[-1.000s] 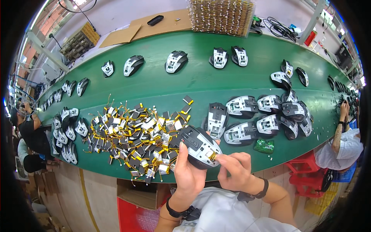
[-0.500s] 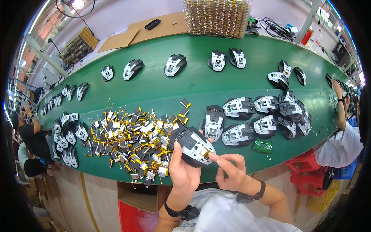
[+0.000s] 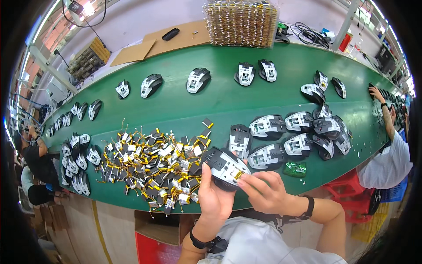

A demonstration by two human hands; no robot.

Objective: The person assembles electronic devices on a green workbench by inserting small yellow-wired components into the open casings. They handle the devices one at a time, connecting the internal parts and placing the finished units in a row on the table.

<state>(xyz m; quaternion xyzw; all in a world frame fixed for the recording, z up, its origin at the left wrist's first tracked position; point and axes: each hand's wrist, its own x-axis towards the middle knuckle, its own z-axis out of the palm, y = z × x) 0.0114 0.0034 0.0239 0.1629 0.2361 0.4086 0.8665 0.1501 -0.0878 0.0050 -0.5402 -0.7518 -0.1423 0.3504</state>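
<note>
My left hand (image 3: 215,200) is wrapped around a black and white computer mouse (image 3: 223,165), its opened shell tilted up over the table's near edge. Set in the mouse's recess is a small battery with yellow tape (image 3: 238,173). The bunched fingertips of my right hand (image 3: 269,192) are on that battery; their exact grip is partly hidden. A wide heap of small wired batteries (image 3: 160,165) lies just left of the held mouse. Another open mouse (image 3: 240,140) rests on the table right behind it.
Several open mice (image 3: 267,155) sit to the right, beside a green packet (image 3: 294,169). More mice (image 3: 199,80) line the far side of the green table (image 3: 176,105); others cluster at left (image 3: 81,181). A tray of wired parts (image 3: 241,24) stands at the back. A co-worker's hand (image 3: 376,93) reaches in at far right.
My right hand has moved in closer to the mouse, its spread fingers now drawn together at the battery. The held mouse has shifted slightly right in the picture.
</note>
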